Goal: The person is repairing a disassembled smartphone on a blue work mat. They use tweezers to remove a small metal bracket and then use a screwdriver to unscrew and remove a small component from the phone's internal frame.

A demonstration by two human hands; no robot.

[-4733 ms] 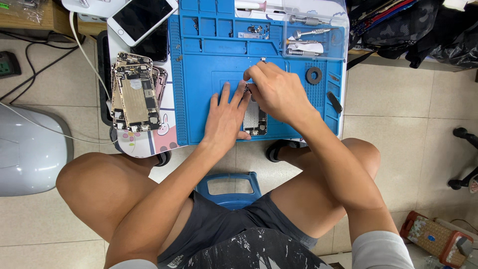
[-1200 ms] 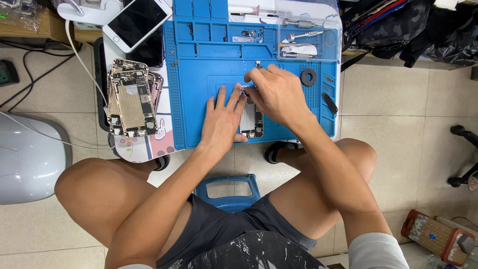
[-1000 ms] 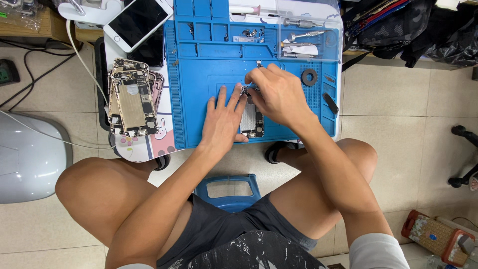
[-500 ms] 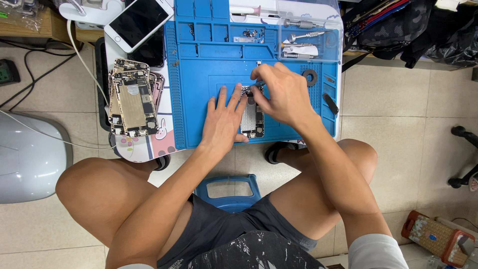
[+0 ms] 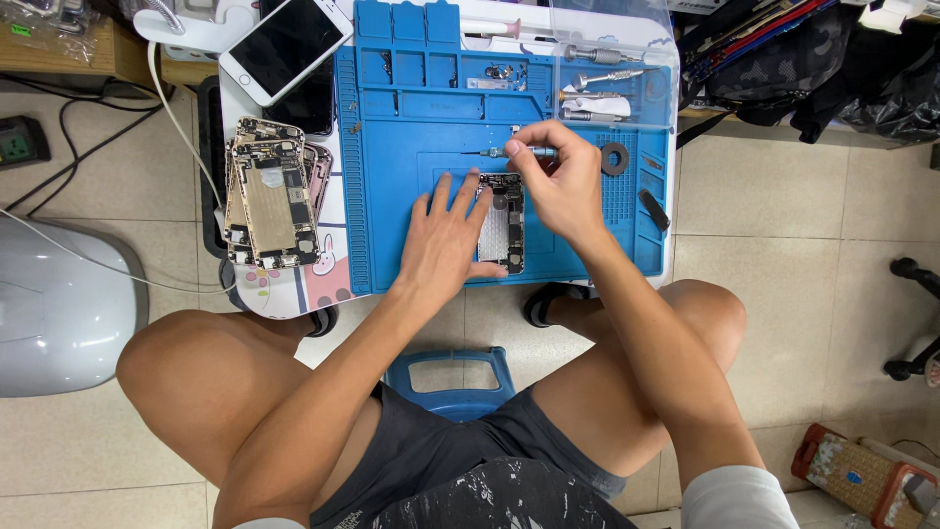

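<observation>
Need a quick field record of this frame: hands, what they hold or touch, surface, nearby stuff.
left hand: flat on the mat, fingers against the opened phone, steadying it
right hand: pinching a small screwdriver, held level above the phone's top end
surface: blue work mat with molded compartments
left of mat: stack of opened phone bodies; white phone, screen up
on mat, right: black ring; spare screwdrivers
seat: blue stool
</observation>
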